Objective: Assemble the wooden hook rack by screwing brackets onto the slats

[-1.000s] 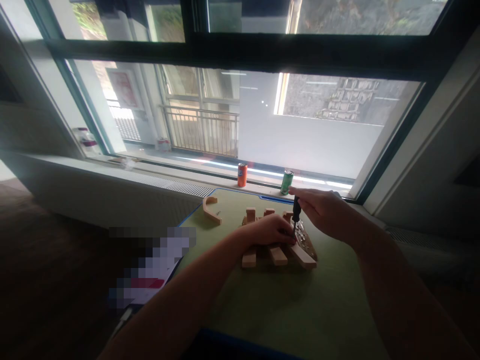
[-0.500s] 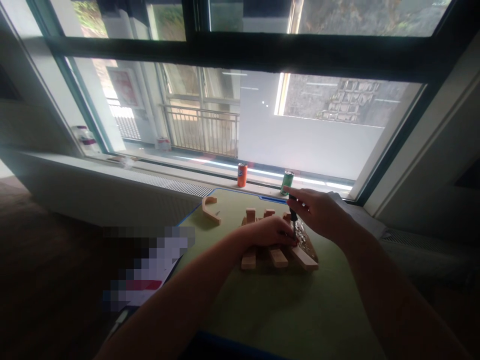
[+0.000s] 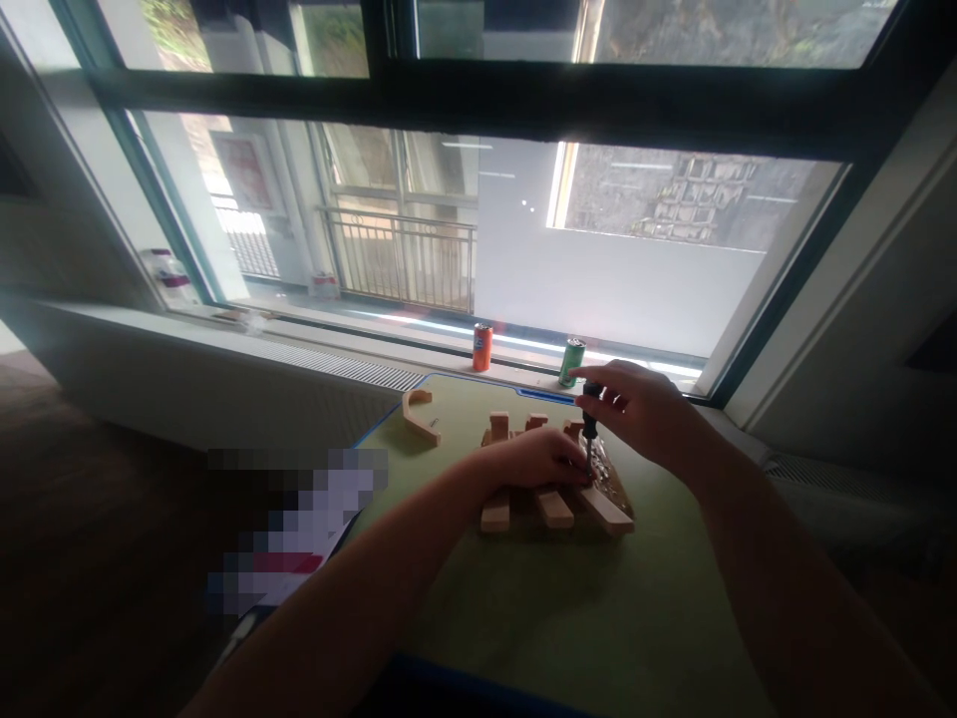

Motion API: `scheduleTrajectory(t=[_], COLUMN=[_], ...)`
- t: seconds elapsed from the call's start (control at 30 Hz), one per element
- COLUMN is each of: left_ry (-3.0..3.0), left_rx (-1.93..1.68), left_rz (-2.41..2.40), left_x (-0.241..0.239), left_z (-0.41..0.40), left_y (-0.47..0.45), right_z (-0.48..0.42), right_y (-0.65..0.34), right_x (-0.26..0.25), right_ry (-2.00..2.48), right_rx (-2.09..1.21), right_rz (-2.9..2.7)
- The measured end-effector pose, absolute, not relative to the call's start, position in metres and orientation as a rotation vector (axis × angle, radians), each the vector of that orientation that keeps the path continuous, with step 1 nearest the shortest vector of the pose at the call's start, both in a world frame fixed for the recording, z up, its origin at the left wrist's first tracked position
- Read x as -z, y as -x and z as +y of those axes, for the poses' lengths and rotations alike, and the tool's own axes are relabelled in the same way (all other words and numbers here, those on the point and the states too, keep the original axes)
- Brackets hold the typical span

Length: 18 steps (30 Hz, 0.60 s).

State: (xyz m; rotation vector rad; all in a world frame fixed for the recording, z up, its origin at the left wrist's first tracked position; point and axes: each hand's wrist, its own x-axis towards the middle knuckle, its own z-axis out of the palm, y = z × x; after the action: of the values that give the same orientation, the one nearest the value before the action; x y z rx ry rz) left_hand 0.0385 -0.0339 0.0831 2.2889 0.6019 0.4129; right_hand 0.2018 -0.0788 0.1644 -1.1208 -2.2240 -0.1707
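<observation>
A wooden slat assembly [image 3: 554,507] lies on the green mat [image 3: 568,618]. My left hand [image 3: 534,459] presses down flat on top of it, fingers toward its right side. My right hand [image 3: 635,411] grips the dark handle of a screwdriver [image 3: 590,424], held upright with its tip down on the assembly's right slat, just by my left fingertips. A clear bag with small parts [image 3: 614,484] lies against the assembly's right edge.
A curved wooden piece [image 3: 420,415] lies on the mat's far left. An orange can [image 3: 482,348] and a green can [image 3: 572,362] stand on the windowsill behind the mat. A blurred-out patch [image 3: 295,524] covers something at the mat's left edge.
My right hand has shifted its fingers around the screwdriver handle, turning it in place. My left hand and the wooden assembly have stayed put.
</observation>
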Motion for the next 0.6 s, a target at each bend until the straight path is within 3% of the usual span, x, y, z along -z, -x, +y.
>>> scheduleTrajectory(t=[0.6], left_ry=[-2.263], left_rx=[-0.453], left_rz=[0.483], left_x=[-0.081], left_z=[-0.032], left_y=[-0.036], right_z=[-0.085], right_y=[-0.210], right_x=[-0.172], right_ry=[1.150], right_rx=[0.251], right_rz=[-2.249])
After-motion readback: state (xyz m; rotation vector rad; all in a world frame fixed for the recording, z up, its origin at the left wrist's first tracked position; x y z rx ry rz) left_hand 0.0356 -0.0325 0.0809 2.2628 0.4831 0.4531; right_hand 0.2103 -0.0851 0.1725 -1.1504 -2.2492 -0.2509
